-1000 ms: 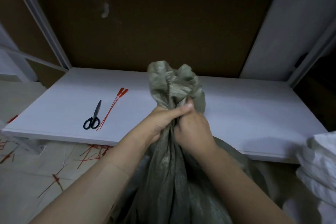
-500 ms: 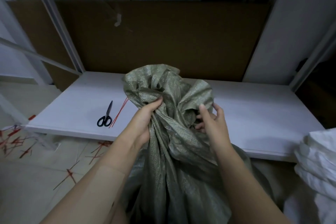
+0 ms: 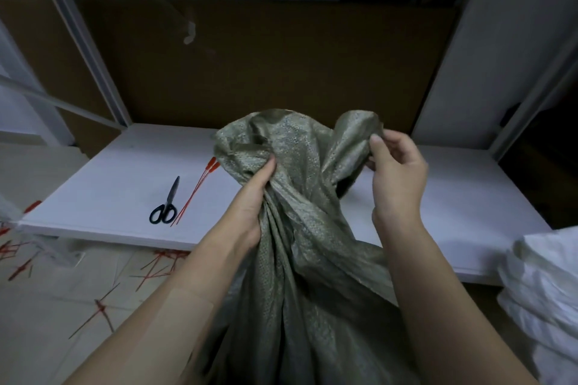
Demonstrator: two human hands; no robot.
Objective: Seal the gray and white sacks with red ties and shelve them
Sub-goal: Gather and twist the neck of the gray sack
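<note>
A gray woven sack point(image 3: 300, 275) stands upright in front of the low white shelf point(image 3: 469, 206), its mouth loose and spread. My left hand point(image 3: 250, 206) grips the bunched neck on the left side. My right hand point(image 3: 397, 172) pinches the right flap of the sack's mouth, held up and out to the right. Two red ties point(image 3: 195, 191) lie on the shelf to the left of the sack. A white sack point(image 3: 544, 294) shows at the right edge, partly cut off.
Black scissors point(image 3: 165, 205) lie on the shelf beside the ties. Several used red tie pieces point(image 3: 156, 266) litter the floor at left. A brown board point(image 3: 266, 66) backs the shelf, with white frame posts point(image 3: 81, 40) on both sides.
Both hands held the sack's neck tightly bunched a second ago. The right hand has since let go, moved right and pulled a flap outward, so the mouth has spread wider.
</note>
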